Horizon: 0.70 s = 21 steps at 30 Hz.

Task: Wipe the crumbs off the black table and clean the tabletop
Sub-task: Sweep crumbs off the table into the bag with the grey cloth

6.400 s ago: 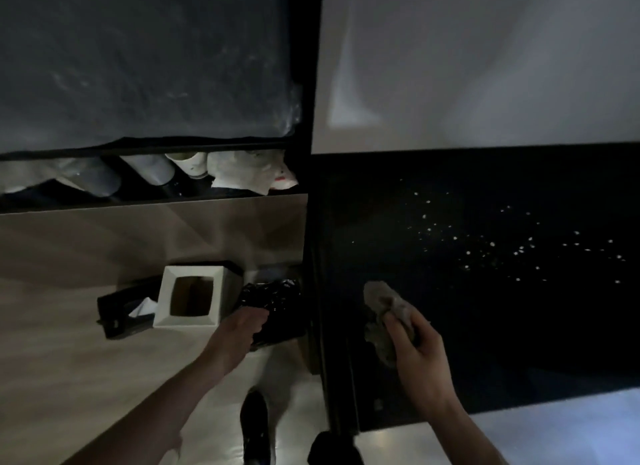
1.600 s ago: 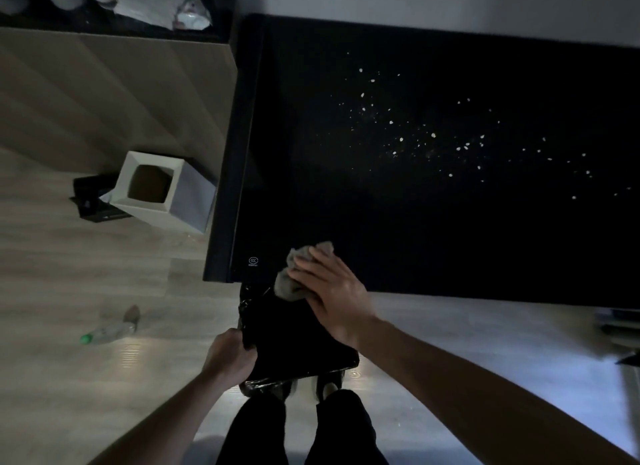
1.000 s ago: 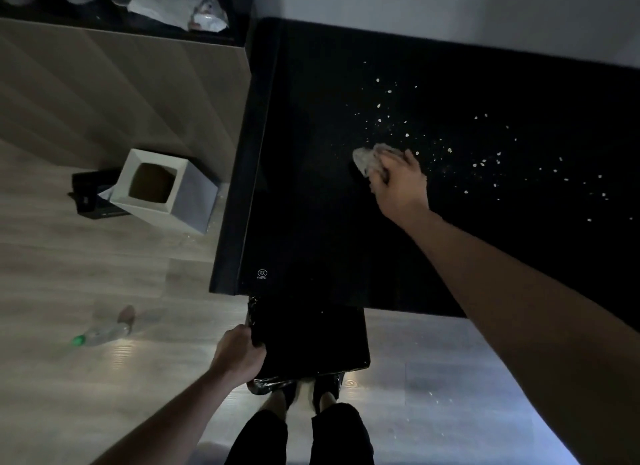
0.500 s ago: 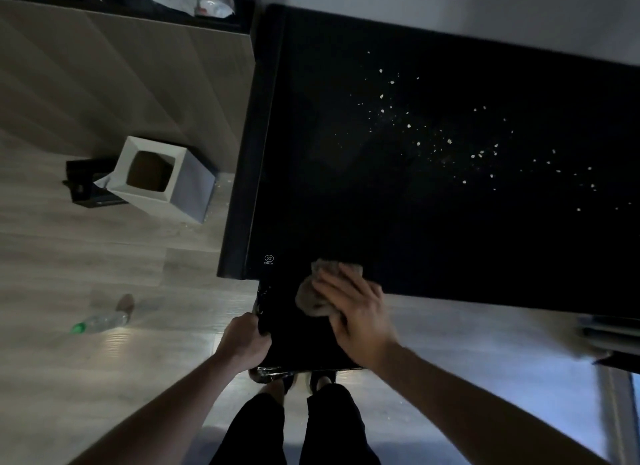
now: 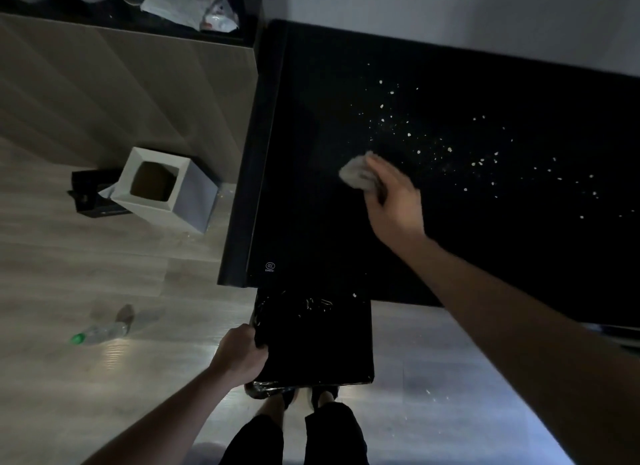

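Crumbs (image 5: 446, 149): pale specks scattered over the far middle and right of the black desk (image 5: 519, 256). The near left part of the top shows almost none; one lone speck lies at the near edge, just above the bin. Most of the wiping is judged still to do

Rag (image 5: 356, 175): grey, bunched, lying on the desktop at the left fringe of the crumb field. Right hand (image 5: 393, 201) grips it with fingers curled over the wad, palm down, arm reaching in from the lower right. The hand is motion-blurred, so finger detail is uncertain. Placement suggests a stroke that rakes the crumbs toward the near edge

Bin (image 5: 313, 340): black, lined with a glossy black bag, mouth tucked against and just under the near edge of the desk, by the left corner. Left hand (image 5: 242, 357) clenches its left rim. Likely reason: it serves as a catcher, held steady so swept crumbs drop in and not onto the floor

Risk: crumbs far to the right lie well apart from the bin; a straight pull there would miss its mouth

Surroundings: the person's legs and feet directly below the bin; a white square bin (image 5: 166, 191) on the wood floor left of the desk; a plastic bottle (image 5: 100, 333) lying on its side near it
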{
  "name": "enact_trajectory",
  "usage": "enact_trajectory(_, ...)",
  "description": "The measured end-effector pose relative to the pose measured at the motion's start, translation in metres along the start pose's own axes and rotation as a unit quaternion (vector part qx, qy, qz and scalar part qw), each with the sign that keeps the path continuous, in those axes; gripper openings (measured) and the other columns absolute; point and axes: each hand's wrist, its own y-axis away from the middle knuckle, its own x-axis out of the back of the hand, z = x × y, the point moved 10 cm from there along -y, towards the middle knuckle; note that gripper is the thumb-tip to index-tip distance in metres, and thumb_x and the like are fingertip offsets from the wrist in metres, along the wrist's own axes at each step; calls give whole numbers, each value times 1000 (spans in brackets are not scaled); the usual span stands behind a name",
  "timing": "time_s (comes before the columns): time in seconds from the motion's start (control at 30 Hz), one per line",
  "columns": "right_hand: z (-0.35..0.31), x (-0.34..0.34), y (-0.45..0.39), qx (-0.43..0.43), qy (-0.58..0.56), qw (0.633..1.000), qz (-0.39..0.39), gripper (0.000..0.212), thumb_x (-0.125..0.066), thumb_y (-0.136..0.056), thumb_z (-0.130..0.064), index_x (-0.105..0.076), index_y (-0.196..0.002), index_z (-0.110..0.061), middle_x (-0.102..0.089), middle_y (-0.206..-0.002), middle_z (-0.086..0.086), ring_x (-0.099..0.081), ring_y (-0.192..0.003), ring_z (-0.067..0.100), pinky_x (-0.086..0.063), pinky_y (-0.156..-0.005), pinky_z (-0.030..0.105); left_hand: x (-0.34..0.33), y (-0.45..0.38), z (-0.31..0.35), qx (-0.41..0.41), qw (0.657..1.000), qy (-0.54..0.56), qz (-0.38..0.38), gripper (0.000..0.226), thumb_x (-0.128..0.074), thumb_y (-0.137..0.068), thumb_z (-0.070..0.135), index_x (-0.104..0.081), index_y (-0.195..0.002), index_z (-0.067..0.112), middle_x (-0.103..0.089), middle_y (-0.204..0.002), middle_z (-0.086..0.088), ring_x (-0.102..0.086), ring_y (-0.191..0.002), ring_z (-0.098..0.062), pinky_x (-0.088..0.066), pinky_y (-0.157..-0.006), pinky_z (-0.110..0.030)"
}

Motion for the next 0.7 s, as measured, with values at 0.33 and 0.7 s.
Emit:
enact_trajectory(0.33, 16, -70, -93, -66, 182, 974, -117, 67, -44, -100, -52, -28, -162, -33, -16, -173, -8, 0, -161, 28, 0, -128, 56, -6, -12, -13, 3, 1000, 18, -5, 26, -54, -79, 16, -45, -55, 9, -53, -52, -1, -50, -50, -20, -32, -46, -27)
enact_trajectory(0.7, -38, -72, 64, 165, 115, 972, -123, 41, -59, -100, -31, -64, -140, -26, -58, -148, -4, -44, -146, 22, -40, -115, 45, -10, 1, -3, -3, 1000, -3, -13, 28, -55, -79, 17, -43, -56, 9, -52, -55, -2, -49, -52, -20, -28, -43, -20)
